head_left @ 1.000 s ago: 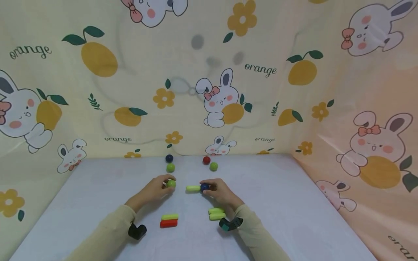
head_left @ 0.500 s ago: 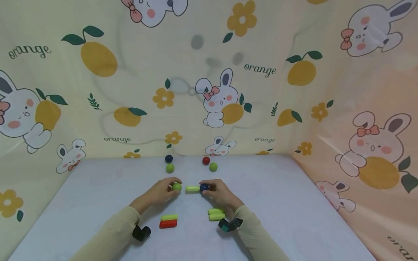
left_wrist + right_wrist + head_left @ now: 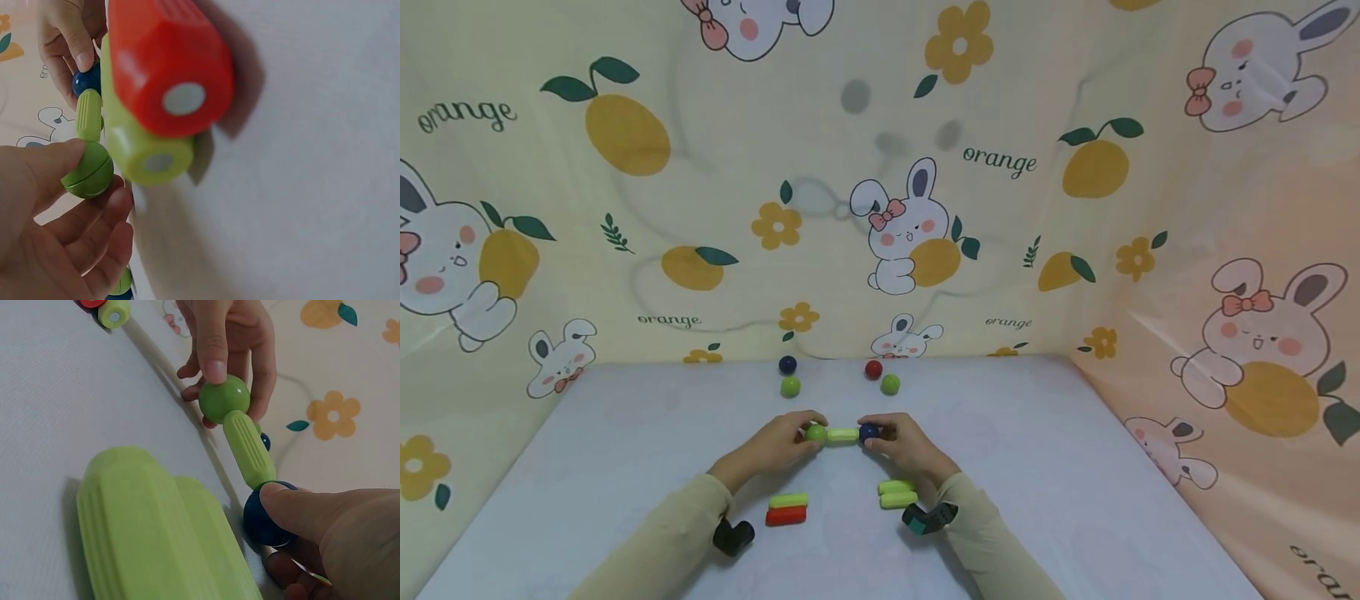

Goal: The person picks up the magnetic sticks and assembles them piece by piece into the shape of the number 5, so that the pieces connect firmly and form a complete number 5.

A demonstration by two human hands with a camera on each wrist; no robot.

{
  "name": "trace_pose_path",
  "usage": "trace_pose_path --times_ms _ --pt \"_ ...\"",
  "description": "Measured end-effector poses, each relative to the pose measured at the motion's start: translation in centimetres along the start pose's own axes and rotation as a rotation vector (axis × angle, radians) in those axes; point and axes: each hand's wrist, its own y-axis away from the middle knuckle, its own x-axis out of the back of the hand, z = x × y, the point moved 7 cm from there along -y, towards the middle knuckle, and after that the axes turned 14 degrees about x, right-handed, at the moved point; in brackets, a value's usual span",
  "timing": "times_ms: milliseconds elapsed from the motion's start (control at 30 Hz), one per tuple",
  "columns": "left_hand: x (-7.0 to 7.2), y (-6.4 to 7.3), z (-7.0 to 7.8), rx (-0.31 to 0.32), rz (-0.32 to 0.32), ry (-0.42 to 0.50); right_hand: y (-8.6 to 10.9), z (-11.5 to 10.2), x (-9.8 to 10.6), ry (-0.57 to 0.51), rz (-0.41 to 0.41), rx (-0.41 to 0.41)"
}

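My left hand (image 3: 782,443) pinches a green ball (image 3: 92,172) between thumb and fingers. Opposite it, my right hand (image 3: 908,442) grips a dark blue ball (image 3: 267,515). A light green ridged rod (image 3: 250,449) spans the two balls, one end at the blue ball and the other meeting the green one. Together they form a short straight bar, held level in the head view. Part of each ball is hidden behind the fingers.
Nearer on the white table (image 3: 1022,467) lie a red rod (image 3: 786,516) beside a light green rod (image 3: 788,500), and two more light green rods (image 3: 898,499). At the back sit a dark blue ball (image 3: 787,365), a red ball (image 3: 873,369) and two green balls (image 3: 790,387).
My left hand has moved right with the green ball, closing the gap until the ball meets the rod's left end. My right hand has stayed in place with the blue ball.
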Motion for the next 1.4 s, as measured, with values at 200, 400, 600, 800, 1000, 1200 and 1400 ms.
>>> trace_pose_path --times_ms 200,400,600,800,1000,1200,1400 --pt "0.0 0.0 0.0 0.002 0.005 0.0 0.0 0.3 -0.1 -0.008 0.001 -0.023" --pt "-0.1 -0.1 0.0 0.007 0.0 0.005 0.1 0.3 0.0 0.0 -0.003 -0.028" --pt "-0.1 -0.4 0.0 -0.003 0.008 0.005 0.1 0.1 0.2 0.014 0.002 -0.024" --pt "-0.2 -0.7 -0.3 0.009 0.012 0.011 0.2 0.1 0.4 0.031 0.01 -0.031" --pt "-0.1 -0.5 -0.4 0.038 0.003 0.052 0.2 0.2 0.4 0.023 0.027 -0.03" --pt "0.2 -0.2 -0.9 0.05 0.004 0.079 0.2 0.1 0.4 0.02 0.041 -0.023" --pt "0.6 0.0 -1.7 0.049 0.006 0.091 0.2 0.2 0.4 0.028 0.058 -0.019"
